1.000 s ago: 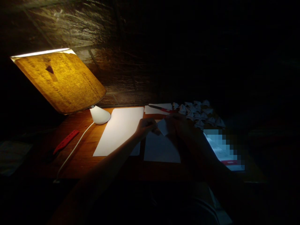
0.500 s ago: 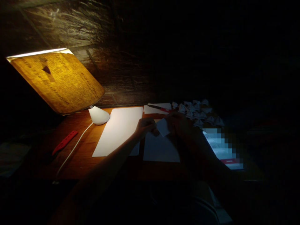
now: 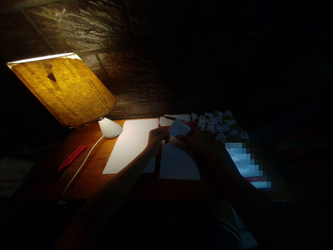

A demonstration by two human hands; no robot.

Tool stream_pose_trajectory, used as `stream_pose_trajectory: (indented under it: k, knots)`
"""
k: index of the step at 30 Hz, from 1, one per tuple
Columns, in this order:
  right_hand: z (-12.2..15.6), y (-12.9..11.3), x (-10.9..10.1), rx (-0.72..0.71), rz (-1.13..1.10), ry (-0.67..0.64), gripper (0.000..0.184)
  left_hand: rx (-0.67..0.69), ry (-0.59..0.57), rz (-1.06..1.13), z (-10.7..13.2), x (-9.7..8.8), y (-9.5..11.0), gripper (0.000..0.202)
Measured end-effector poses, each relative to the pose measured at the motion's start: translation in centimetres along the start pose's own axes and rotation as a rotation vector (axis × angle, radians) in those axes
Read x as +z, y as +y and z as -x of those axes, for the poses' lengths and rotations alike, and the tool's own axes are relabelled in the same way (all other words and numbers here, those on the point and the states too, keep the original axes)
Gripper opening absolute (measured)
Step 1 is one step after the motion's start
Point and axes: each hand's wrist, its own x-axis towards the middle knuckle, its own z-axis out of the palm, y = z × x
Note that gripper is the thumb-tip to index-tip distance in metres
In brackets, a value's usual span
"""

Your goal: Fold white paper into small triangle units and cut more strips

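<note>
A small square piece of white paper is held up between my two hands, above the table. My left hand pinches its left corner. On its lower right side, my right hand grips it, with the fingers mostly in shadow. Whether the paper is folded in layers I cannot tell. Beneath the hands lies a shaded white sheet. Left of it, a stack of white paper is brightly lit.
A lamp with a printed yellow shade stands at the left, its white cord running forward. Near it lies a red cutter. Several folded paper pieces sit at the back right, beside smaller sheets. A lit screen is at the right.
The small paper has moved up and turned, showing a broader face now. My right hand has shifted down to its lower edge, and my left hand has moved slightly left.
</note>
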Motion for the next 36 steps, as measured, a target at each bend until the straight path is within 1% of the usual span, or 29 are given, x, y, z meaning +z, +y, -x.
stream_pose_trajectory:
  k: [3, 8, 11, 13, 15, 17, 19, 21, 22, 26, 30, 36]
  knots:
    - [-0.2, 0.2, -0.1, 0.008, 0.015, 0.025, 0.030, -0.011, 0.004, 0.014, -0.1, 0.0, -0.1, 0.034]
    - [-0.3, 0.3, 0.1, -0.032, -0.011, 0.053, 0.035, 0.005, -0.023, 0.014, -0.1, -0.1, -0.3, 0.034]
    - [-0.4, 0.5, 0.2, -0.042, -0.036, 0.031, 0.039, 0.016, -0.052, 0.000, -0.1, -0.2, -0.3, 0.040]
    - [-0.5, 0.6, 0.1, -0.053, -0.044, 0.008, 0.044, -0.006, -0.079, -0.017, 0.0, -0.4, -0.2, 0.044]
    - [-0.3, 0.6, 0.0, -0.053, -0.059, -0.038, 0.047, -0.050, -0.097, -0.057, 0.0, -0.5, -0.2, 0.048]
    - [0.1, 0.3, -0.1, -0.038, -0.100, -0.137, 0.048, -0.064, -0.078, -0.106, 0.0, -0.6, -0.2, 0.053]
    - [0.5, -0.1, 0.1, -0.016, -0.135, -0.278, 0.052, -0.023, -0.030, -0.151, -0.1, -0.6, -0.3, 0.060]
    - [0.9, -0.5, 0.3, -0.001, -0.126, -0.351, 0.057, 0.027, 0.017, -0.201, -0.2, -0.5, -0.4, 0.065]
    - [1.1, -0.6, 0.4, -0.001, -0.110, -0.349, 0.057, 0.042, 0.033, -0.227, -0.2, -0.4, -0.4, 0.067]
    - [1.5, -0.7, 0.6, 0.003, -0.070, -0.254, 0.054, 0.059, 0.049, -0.284, -0.2, -0.2, -0.4, 0.068]
    - [1.5, -0.5, 0.9, 0.024, -0.083, -0.264, 0.053, 0.075, 0.068, -0.260, 0.1, 0.1, 0.0, 0.065]
    - [1.3, -0.3, 0.9, -0.036, -0.054, -0.294, 0.061, 0.060, 0.087, -0.194, 0.3, 0.5, 0.1, 0.059]
